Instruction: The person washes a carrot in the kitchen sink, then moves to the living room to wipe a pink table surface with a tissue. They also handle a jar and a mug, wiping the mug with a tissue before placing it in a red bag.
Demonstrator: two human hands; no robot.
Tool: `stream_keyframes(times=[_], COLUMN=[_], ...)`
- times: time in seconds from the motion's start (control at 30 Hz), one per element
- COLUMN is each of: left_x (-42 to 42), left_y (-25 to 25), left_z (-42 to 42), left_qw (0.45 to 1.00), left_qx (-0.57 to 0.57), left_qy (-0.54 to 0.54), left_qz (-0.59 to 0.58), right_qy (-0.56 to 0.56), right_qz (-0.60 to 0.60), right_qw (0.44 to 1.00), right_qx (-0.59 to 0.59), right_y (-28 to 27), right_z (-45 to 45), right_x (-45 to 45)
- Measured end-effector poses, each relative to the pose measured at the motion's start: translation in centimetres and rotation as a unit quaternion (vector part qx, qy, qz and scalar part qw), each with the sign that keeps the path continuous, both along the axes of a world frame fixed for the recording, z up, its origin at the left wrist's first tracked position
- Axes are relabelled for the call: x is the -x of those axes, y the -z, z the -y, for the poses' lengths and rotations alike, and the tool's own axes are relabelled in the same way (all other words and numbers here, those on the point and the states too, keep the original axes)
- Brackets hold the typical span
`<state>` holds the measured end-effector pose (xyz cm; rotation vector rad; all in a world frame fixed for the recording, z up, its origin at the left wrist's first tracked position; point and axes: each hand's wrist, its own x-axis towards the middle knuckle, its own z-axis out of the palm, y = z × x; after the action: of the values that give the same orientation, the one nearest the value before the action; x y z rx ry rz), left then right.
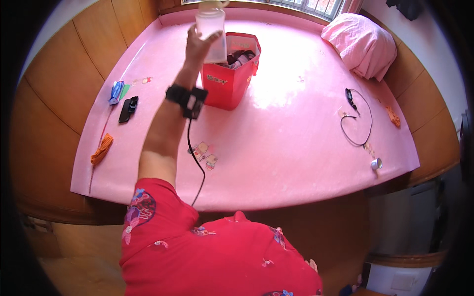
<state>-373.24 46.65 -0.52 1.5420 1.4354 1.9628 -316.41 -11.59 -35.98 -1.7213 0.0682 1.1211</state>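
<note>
My left hand is raised at arm's length, its fingers wrapped around a translucent plastic bottle with a pale lid and a loop at the top. The bottle is upright, in front of the left rim of a red bag as I see it. Dark and patterned cloth shows inside the bag. A black device is strapped to my left wrist, and its cable runs down to the bed's edge. Of my right hand, only some fingertips show beside my red shirt; whether it holds anything is hidden.
On the pink bed cover lie a blue packet, a black phone-like device, orange cloth bundles, a looped black cable and a small white roll. A pink covered bundle rests at the far right. Wooden panels flank the bed.
</note>
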Motion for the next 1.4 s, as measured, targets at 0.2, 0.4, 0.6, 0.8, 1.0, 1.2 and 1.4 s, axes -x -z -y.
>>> stream_keyframes(times=[0.2,0.4,0.6,0.8,1.0,1.2,1.4], left_x=[1.6,1.6,1.3,-8.1,-9.4,-15.8,-32.1], left_y=[-0.5,4.2,8.7,7.8,12.4,10.5,12.0], left_z=[-12.2,-16.3,-19.3,-17.1,-17.6,-8.4,5.5], left_qw=[0.941,0.872,0.807,0.809,0.773,0.758,0.75], left_qx=[0.111,0.271,0.355,0.427,0.272,0.253,0.196], left_qy=[-0.21,-0.229,-0.184,0.094,0.032,0.119,0.284], left_qz=[-0.243,-0.337,-0.435,-0.392,-0.572,-0.589,-0.564], right_qy=[-0.041,-0.107,-0.106,-0.098,-0.123,-0.145,-0.179], right_qz=[0.006,0.037,0.021,0.078,0.124,0.158,0.732], right_qw=[0.999,0.993,0.994,0.992,0.977,0.955,0.654], right_qx=[-0.01,0.037,0.029,-0.005,-0.124,-0.205,-0.063], right_y=[0.8,-0.9,-2.9,-6.3,-7.9,-5.2,2.3], right_z=[-5.1,-8.5,-11.0,-20.0,-30.2,-36.0,-41.2], right_x=[-6.3,-7.0,-6.8,-7.0,-13.1,-22.5,-42.1])
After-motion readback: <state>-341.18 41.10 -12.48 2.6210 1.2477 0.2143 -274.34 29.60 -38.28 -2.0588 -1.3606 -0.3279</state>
